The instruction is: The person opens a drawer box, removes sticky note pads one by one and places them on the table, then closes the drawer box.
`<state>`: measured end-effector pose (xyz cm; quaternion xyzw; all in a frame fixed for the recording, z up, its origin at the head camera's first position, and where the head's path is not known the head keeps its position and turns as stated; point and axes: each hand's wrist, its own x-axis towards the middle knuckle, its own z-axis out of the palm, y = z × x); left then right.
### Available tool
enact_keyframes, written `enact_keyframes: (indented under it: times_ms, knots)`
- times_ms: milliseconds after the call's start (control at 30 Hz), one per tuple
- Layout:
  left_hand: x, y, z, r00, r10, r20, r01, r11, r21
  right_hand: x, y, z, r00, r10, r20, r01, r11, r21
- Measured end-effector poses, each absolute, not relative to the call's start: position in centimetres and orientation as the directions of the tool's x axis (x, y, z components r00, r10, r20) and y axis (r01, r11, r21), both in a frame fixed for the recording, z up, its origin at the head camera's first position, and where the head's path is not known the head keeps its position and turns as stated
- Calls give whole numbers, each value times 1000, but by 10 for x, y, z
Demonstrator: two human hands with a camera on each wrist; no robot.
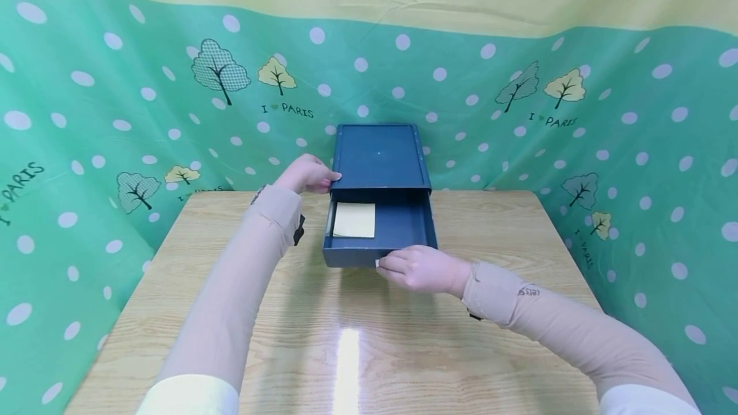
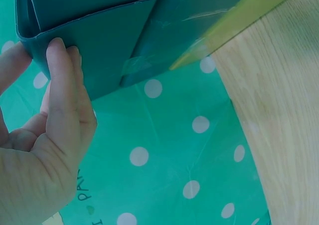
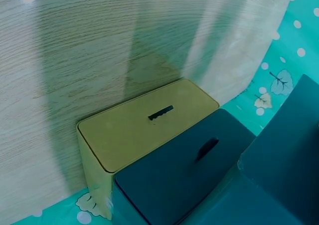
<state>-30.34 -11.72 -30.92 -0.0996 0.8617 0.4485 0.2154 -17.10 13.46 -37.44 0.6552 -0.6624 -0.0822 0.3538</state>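
Observation:
A dark blue drawer unit (image 1: 378, 154) stands at the back of the table, its top drawer (image 1: 407, 223) pulled out toward me. Inside that drawer, on the left, lies a pale yellow paper pad (image 1: 354, 220). My left hand (image 1: 309, 173) grips the unit's upper left edge, thumb on the top; in the left wrist view its fingers (image 2: 62, 80) lie along the side panel. At the drawer's front, the right hand (image 1: 423, 268) holds on with curled fingers, covering whatever they grip. The right wrist view does not show that hand.
Below the top drawer are a shut blue drawer (image 3: 187, 170) and a shut yellow drawer (image 3: 144, 125), each with a dark handle. A green dotted curtain (image 1: 461, 95) hangs behind and beside the wooden table (image 1: 438, 351).

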Motion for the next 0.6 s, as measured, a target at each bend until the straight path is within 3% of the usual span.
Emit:
enact_keyframes:
  times_ms: [333,600]
  knots:
    - [-303,-117,-309,-887,27,-461,-361,582,728,-166,135,-375,139,-926,351,-794,107,599]
    - [-302,-116,-307,-885,28,-464,-366,574,732,-161,138,-372,105,-944,313,-795,109,597]
